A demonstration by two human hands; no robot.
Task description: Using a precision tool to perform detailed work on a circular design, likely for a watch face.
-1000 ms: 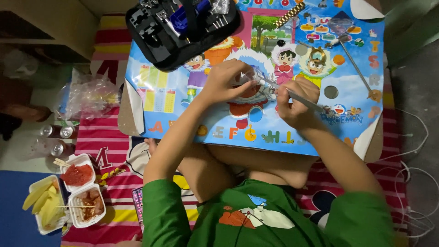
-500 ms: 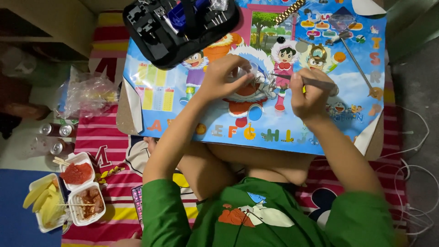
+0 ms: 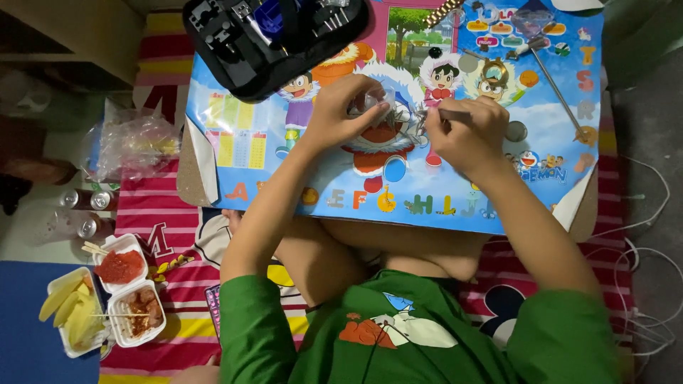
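My left hand [image 3: 341,114] pinches the small metal piece [image 3: 388,117] over the mat [image 3: 284,142]. My right hand [image 3: 466,135], closed on a thin tool [image 3: 445,112], has drawn in from the right, so its tip now meets the piece. Tool case [image 3: 277,35] sits beyond.

Low table [image 3: 580,213] under a cartoon alphabet mat [image 3: 441,203], black tool case [image 3: 242,43] on top

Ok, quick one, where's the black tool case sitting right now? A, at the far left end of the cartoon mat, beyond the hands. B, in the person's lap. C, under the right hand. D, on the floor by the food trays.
A: the black tool case lies open on the far left part of the cartoon mat, beyond the left hand.
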